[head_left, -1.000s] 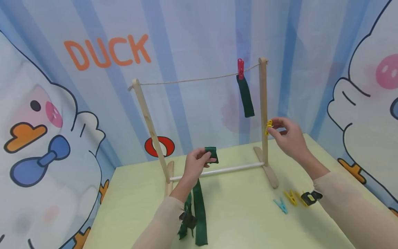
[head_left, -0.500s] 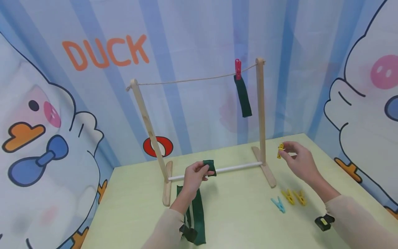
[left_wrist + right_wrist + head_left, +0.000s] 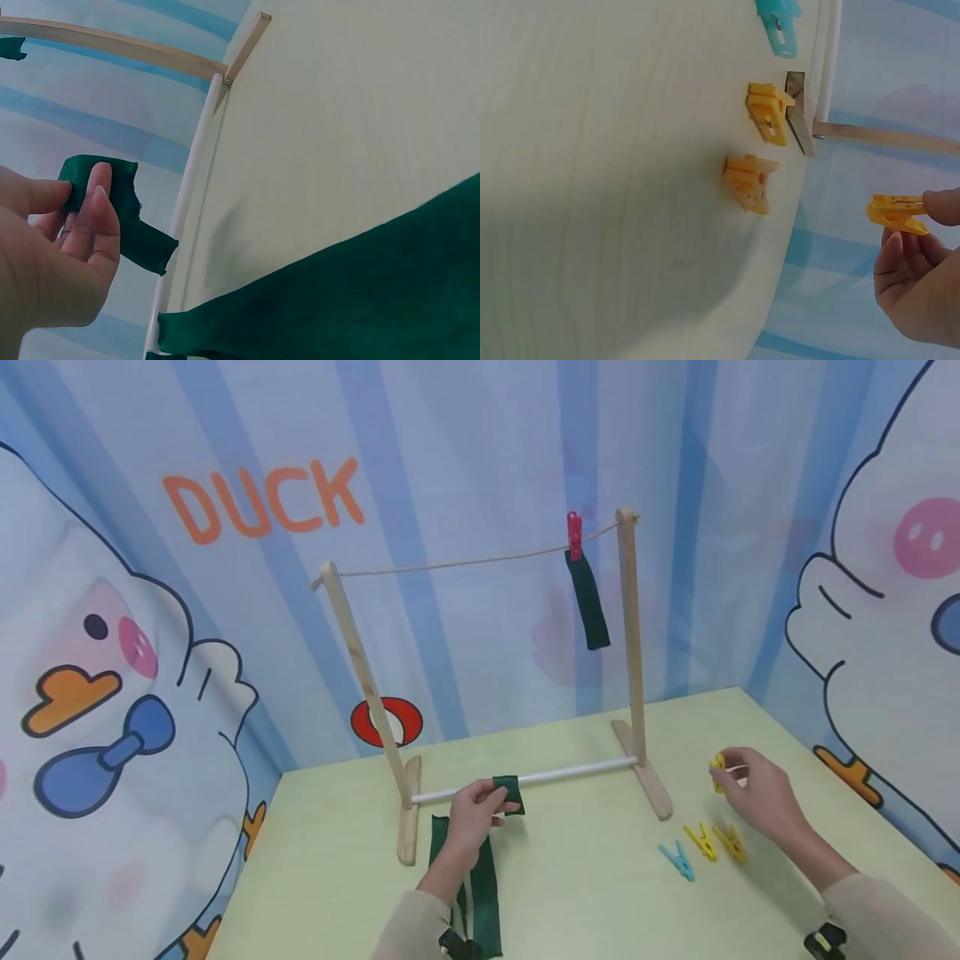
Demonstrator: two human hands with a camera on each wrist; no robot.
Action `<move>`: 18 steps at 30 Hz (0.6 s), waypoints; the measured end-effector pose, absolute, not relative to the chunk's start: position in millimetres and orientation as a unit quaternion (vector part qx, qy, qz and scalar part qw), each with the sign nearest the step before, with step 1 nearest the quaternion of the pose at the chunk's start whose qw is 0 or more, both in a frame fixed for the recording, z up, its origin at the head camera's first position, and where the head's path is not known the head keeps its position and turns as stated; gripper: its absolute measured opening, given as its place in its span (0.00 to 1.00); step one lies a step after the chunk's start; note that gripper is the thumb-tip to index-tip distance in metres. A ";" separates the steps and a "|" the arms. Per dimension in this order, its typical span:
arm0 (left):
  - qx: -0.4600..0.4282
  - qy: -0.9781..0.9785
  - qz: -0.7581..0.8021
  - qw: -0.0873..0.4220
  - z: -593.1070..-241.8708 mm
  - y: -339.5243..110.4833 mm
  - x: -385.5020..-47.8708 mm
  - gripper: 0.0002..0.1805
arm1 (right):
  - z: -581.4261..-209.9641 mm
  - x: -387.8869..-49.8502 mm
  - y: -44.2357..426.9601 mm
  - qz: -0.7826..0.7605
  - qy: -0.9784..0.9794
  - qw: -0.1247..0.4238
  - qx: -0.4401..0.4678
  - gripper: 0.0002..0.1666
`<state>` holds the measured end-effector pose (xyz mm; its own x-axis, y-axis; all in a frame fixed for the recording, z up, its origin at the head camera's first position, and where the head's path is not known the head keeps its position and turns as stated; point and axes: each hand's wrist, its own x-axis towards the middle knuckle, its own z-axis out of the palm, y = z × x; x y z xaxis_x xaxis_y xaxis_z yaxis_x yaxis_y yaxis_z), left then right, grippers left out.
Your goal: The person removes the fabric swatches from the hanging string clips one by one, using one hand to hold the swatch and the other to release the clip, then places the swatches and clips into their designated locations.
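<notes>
My left hand (image 3: 472, 818) pinches a small folded piece of dark green cloth (image 3: 511, 792) above the table, in front of the rack's white bar. Seen from the left wrist, the cloth (image 3: 142, 244) hangs loosely between thumb and fingers. Over the right side of the table, my right hand (image 3: 767, 793) pinches a yellow clothespin (image 3: 717, 773) between thumb and fingers; the right wrist view shows this clothespin (image 3: 897, 213) clear of the table. Beneath that hand lie two more yellow clothespins (image 3: 701, 842) and a light blue one (image 3: 678, 861).
A wooden rack (image 3: 632, 635) carries a string (image 3: 450, 565) between two posts. On the string, a red clothespin (image 3: 574, 537) holds a green cloth strip (image 3: 588, 602). Longer green strips (image 3: 486, 893) lie on the table (image 3: 585, 893) under my left forearm. A printed curtain stands behind.
My right hand has moved down and to the right, away from the rack's right post, still pinching the yellow clothespin. My left hand has lowered with the green cloth.
</notes>
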<state>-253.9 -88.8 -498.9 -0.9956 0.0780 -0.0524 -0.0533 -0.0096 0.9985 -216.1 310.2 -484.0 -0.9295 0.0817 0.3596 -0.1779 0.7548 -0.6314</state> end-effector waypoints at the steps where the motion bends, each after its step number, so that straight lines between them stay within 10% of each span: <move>1: 0.008 0.703 0.709 0.047 -499.6 -88.7 -252.8 0.18 | -485.8 -216.0 312.0 0.345 -0.920 0.183 0.022 0.21; 18: 0.006 0.709 0.703 0.054 -511.7 -90.4 -238.7 0.25 | -500.5 -216.0 347.2 0.274 -0.959 -0.014 -0.073 0.29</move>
